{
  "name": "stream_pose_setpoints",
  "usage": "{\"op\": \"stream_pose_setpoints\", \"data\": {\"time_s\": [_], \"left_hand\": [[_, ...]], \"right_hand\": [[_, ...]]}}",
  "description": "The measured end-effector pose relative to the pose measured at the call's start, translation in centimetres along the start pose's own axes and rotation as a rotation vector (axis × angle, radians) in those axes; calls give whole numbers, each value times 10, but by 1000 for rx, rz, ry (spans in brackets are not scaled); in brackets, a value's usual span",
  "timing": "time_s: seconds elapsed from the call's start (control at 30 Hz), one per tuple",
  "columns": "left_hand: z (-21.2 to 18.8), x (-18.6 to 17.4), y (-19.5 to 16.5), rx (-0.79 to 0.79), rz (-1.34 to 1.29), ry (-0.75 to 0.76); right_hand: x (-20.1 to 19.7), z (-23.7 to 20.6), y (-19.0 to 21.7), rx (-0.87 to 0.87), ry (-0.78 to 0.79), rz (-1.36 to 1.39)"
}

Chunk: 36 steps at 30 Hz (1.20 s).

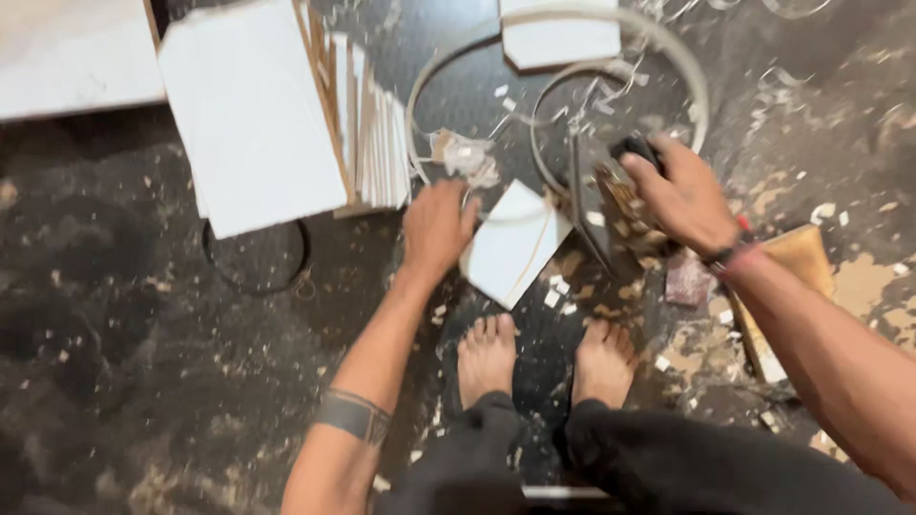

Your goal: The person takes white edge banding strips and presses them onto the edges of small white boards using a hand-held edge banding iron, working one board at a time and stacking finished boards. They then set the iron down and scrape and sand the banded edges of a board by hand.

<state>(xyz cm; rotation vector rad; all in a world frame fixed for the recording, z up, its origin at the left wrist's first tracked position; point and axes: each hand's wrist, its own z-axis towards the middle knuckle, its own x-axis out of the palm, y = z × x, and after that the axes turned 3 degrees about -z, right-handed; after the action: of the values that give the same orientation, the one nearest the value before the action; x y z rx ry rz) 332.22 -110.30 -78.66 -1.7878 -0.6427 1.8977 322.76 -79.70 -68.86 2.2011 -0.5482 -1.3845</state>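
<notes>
My left hand rests on the edge of a small white laminated board piece lying on the dark floor, holding it down. Gripping the black handle of a hand tool, my right hand holds it just right of the board; the tool's lower part is blurred. Loops of pale edge-banding strip curl around and behind both hands. Both bare feet stand just below the board.
A stack of white boards leans at the upper left, with thinner panels beside it. Another white piece lies at the top. A wooden block sits at right. A dark ring and scattered chips lie on the floor.
</notes>
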Motion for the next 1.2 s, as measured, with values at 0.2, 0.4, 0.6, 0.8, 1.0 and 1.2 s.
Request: {"op": "stream_pose_setpoints", "data": {"time_s": [0.2, 0.4, 0.6, 0.8, 1.0, 1.2], "left_hand": [[-13, 23, -21, 105, 172, 254], [-32, 36, -19, -107, 116, 166], [-42, 52, -26, -260, -29, 199], [-41, 64, -53, -189, -52, 214], [-63, 62, -79, -60, -83, 401], [-68, 46, -87, -365, -329, 476]], "right_hand": [[-83, -50, -60, -40, -135, -84], [-91, -85, -169, 252, -201, -204], [-95, -118, -252, 401, -203, 22], [-39, -117, -201, -35, -535, -558], [84, -94, -109, -272, 40, -112], [106, -83, -101, -27, 135, 16]]}}
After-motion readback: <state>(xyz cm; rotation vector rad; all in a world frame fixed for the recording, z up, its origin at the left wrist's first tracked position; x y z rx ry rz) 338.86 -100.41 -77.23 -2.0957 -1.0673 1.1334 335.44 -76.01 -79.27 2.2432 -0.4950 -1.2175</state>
